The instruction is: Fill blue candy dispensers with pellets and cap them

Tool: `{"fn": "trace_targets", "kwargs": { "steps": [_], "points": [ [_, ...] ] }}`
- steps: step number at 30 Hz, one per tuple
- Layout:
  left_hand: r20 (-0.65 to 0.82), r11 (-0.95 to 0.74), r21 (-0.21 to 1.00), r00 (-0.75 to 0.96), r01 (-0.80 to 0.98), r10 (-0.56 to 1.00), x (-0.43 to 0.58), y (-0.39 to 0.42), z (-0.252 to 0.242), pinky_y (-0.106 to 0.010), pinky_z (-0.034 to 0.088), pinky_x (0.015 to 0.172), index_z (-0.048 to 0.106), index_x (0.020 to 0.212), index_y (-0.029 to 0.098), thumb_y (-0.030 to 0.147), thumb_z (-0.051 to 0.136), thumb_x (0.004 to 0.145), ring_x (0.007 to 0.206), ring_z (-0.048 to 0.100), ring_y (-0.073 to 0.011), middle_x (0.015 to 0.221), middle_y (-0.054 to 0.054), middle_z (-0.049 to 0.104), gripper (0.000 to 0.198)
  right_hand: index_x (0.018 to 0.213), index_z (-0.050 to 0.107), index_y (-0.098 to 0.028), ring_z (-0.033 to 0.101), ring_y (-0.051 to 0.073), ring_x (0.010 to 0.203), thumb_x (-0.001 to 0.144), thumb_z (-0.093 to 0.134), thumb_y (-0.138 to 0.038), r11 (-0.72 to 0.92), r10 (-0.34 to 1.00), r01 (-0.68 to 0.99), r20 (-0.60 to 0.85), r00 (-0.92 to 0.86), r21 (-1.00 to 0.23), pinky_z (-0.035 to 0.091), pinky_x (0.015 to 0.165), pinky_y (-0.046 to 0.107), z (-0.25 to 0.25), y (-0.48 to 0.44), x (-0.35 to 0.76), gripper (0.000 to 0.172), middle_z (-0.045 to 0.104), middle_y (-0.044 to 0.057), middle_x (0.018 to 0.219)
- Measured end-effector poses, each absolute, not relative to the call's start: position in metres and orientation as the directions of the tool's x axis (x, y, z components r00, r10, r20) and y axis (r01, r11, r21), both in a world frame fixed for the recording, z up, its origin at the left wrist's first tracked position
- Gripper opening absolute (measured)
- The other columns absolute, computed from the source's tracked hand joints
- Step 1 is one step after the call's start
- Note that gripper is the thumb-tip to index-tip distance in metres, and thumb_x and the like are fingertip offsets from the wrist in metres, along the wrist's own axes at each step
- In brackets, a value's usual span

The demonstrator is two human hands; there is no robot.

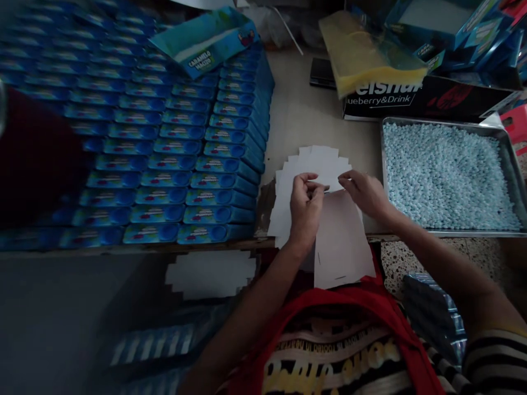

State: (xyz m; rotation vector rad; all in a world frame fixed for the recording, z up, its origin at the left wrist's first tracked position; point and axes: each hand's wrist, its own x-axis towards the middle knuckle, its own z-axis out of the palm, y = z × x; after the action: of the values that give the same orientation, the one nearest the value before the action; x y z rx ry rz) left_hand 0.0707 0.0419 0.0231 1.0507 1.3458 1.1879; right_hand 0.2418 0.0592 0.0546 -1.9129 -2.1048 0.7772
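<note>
A white cardboard box blank (345,241) hangs over the table's front edge against my apron, two short dark marks showing near its lower end. My left hand (305,211) is closed at the blank's upper left, thumb and fingers pinching its edge. At the upper right corner, my right hand (367,193) has thumb and fingertips pressed together on the same blank. Underneath lies a fanned stack of white cardboard blanks (284,200) with stepped edges.
Rows of blue boxes (162,164) fill the left side, with an open blue display box (209,46) on top. At right, a metal tray (465,232) holds small pale-blue pieces. Behind it stand a black carton (415,101) and yellow sheets (366,55). A dark round shape (37,159) blocks the left edge.
</note>
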Motion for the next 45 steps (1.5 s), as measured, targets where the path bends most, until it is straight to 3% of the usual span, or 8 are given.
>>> {"fn": "trace_targets", "kwargs": {
  "steps": [4,8,13,22,32,36,41,45],
  "points": [
    [-0.143,0.144,0.989,-0.017,0.032,0.990,0.069,0.047,0.018,-0.037,0.048,0.107,0.064,0.102,0.021,0.013,0.057,0.077,0.115,0.065,-0.0221,0.114,-0.007,0.069,0.027,0.115,0.082,-0.021,0.069,0.015,0.070,0.103,0.062,-0.047,0.114,0.802,0.838,-0.449,-0.394,-0.533,0.045,0.072,0.025,0.063,0.096,0.251,0.036,0.076,0.002,0.077],
    [-0.198,0.184,0.970,0.076,0.160,0.977,0.052,0.056,0.010,-0.037,0.051,0.096,0.064,0.095,0.021,0.011,0.068,0.066,0.102,0.066,-0.0238,0.100,-0.005,0.070,0.031,0.116,0.084,-0.027,0.072,0.023,0.096,0.086,0.083,-0.049,0.358,0.758,0.904,-0.492,-0.427,-0.233,0.047,0.080,0.029,0.074,0.110,0.233,0.037,0.080,0.006,0.100],
    [-0.134,0.125,0.941,0.006,0.315,0.991,0.055,0.056,0.009,-0.040,0.050,0.092,0.059,0.099,0.024,0.005,0.067,0.067,0.091,0.065,-0.0243,0.089,-0.002,0.069,0.038,0.114,0.082,-0.016,0.072,0.029,0.098,0.091,0.070,-0.028,0.575,0.702,0.816,-0.483,-0.523,-0.049,0.049,0.082,0.035,0.070,0.111,0.198,0.029,0.079,0.015,0.105],
    [-0.243,0.249,0.967,0.094,-0.060,0.966,0.019,-0.006,0.022,-0.040,0.055,0.106,0.061,0.130,0.023,0.043,0.073,0.092,0.126,0.066,-0.0279,0.134,-0.012,0.069,0.045,0.109,0.080,-0.014,0.070,0.027,0.092,0.094,0.064,-0.020,0.696,0.608,0.718,-0.543,-0.580,0.013,0.048,0.080,0.036,0.070,0.116,0.184,0.023,0.077,0.016,0.099],
    [0.144,-0.189,0.964,0.230,0.187,0.962,-0.021,0.028,0.007,-0.044,0.058,0.110,0.073,0.121,0.023,0.039,0.065,0.099,0.124,0.070,-0.0263,0.129,-0.009,0.074,0.028,0.108,0.078,-0.018,0.072,0.026,0.093,0.098,0.062,-0.017,0.701,0.647,0.702,-0.527,-0.552,0.126,0.048,0.080,0.036,0.050,0.088,0.167,0.018,0.077,0.014,0.098],
    [0.396,-0.537,0.718,0.375,0.442,0.838,-0.034,0.021,0.015,-0.048,0.054,0.116,0.076,0.117,0.026,0.021,0.055,0.103,0.131,0.067,-0.0271,0.133,-0.007,0.074,0.026,0.099,0.076,-0.020,0.071,0.026,0.094,0.096,0.065,-0.015,0.702,0.668,0.707,-0.418,-0.615,0.081,0.048,0.083,0.037,0.045,0.099,0.179,0.012,0.076,0.012,0.095],
    [0.478,-0.808,0.421,0.656,0.412,0.584,-0.051,0.011,0.027,-0.058,0.044,0.124,0.073,0.123,0.029,0.019,0.063,0.102,0.152,0.050,-0.0319,0.151,-0.007,0.066,0.025,0.086,0.075,-0.020,0.071,0.027,0.096,0.089,0.072,-0.014,0.796,0.588,0.601,-0.333,-0.737,0.076,0.050,0.086,0.040,0.058,0.133,0.186,0.007,0.075,0.008,0.091],
    [0.548,-0.898,0.222,0.714,0.379,0.436,-0.038,0.009,0.014,-0.052,0.048,0.115,0.074,0.110,0.025,0.017,0.055,0.106,0.126,0.068,-0.0269,0.121,-0.007,0.078,0.020,0.081,0.074,-0.018,0.070,0.027,0.097,0.083,0.080,-0.014,0.844,0.526,0.531,-0.296,-0.797,0.070,0.050,0.088,0.041,0.064,0.141,0.157,0.007,0.072,0.006,0.088]
  ]
}}
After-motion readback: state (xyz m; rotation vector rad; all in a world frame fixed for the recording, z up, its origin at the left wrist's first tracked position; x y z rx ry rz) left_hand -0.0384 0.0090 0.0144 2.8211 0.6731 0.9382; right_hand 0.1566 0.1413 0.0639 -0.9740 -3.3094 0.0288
